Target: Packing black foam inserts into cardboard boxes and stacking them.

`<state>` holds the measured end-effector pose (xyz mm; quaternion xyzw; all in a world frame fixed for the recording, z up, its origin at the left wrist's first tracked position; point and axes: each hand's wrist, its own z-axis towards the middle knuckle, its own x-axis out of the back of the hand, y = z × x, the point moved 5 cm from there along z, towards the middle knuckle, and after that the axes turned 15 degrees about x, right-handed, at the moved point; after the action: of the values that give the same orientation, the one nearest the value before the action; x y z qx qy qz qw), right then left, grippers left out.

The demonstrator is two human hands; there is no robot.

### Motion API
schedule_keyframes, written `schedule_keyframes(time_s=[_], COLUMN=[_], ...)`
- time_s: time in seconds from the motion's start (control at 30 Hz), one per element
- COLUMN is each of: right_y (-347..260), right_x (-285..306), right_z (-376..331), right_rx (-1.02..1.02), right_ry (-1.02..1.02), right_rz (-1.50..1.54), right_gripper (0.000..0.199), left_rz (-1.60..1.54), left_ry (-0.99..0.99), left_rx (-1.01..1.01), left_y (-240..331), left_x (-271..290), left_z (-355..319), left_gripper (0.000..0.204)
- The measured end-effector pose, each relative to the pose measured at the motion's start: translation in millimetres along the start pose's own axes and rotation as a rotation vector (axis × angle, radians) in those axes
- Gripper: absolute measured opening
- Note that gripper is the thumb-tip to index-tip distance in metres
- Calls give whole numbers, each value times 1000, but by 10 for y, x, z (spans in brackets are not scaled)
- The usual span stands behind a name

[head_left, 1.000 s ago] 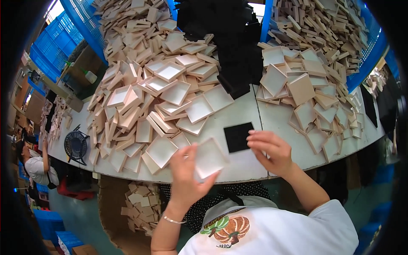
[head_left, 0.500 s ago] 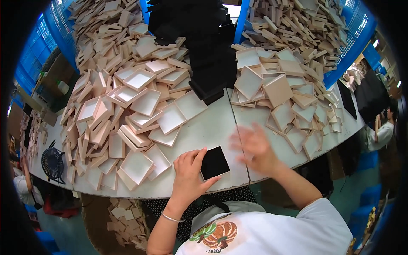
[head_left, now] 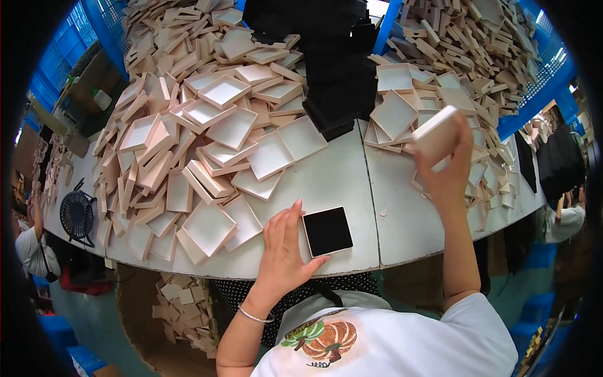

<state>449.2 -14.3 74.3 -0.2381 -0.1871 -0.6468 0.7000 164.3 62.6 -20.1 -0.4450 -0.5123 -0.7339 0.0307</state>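
Observation:
A small square pale-pink box (head_left: 308,235) with a black insert (head_left: 328,231) in it lies flat at the table's front edge. Beside its left side rests my left hand (head_left: 282,248), fingers stretched and thumb apart. The thumb touches the box's lower edge, while the index finger is close to its upper left corner. My right hand (head_left: 451,166) is raised over the right-hand pile (head_left: 396,113). It grips a pale-pink box lid (head_left: 434,139), tilted and slightly blurred, between thumb and fingers.
A large heap of pale open box trays (head_left: 210,235) covers the left of the white table (head_left: 339,176). Black inserts (head_left: 336,81) are stacked at the far middle. A small black fan (head_left: 76,215) stands at the left edge. Blue baskets (head_left: 549,69) border the back.
My right hand has moved up and to the right, and now has a box lid in its fingers. The left hand stays beside the box, its index finger slightly more extended.

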Motion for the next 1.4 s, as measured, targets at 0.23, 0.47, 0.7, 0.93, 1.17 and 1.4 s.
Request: schedule_keyframes(time_s=[0.23, 0.47, 0.7, 0.93, 1.17, 1.4], right_y=[-1070, -1289, -1298, -1316, -639, -112], right_x=[-679, -659, -650, -722, -790, -1239], right_z=[-385, -458, -608, -631, 312, 685], right_rx=[299, 515, 525, 546, 378, 251], right_ry=[-824, -794, -997, -1007, -305, -472], right_rz=[773, 663, 435, 557, 274, 425], right_gripper=[67, 69, 65, 69, 45, 17], left_rz=[-70, -88, -73, 430, 238, -15], left_ry=[51, 24, 93, 609, 551, 261], left_rx=[30, -8, -130, 366, 420, -32], left_y=[-1, -79, 96, -560, -490, 297], left_x=[1, -24, 258, 1118, 1228, 471], left_z=[-15, -59, -201, -398, -459, -234], left_gripper=[118, 112, 89, 99, 94, 97])
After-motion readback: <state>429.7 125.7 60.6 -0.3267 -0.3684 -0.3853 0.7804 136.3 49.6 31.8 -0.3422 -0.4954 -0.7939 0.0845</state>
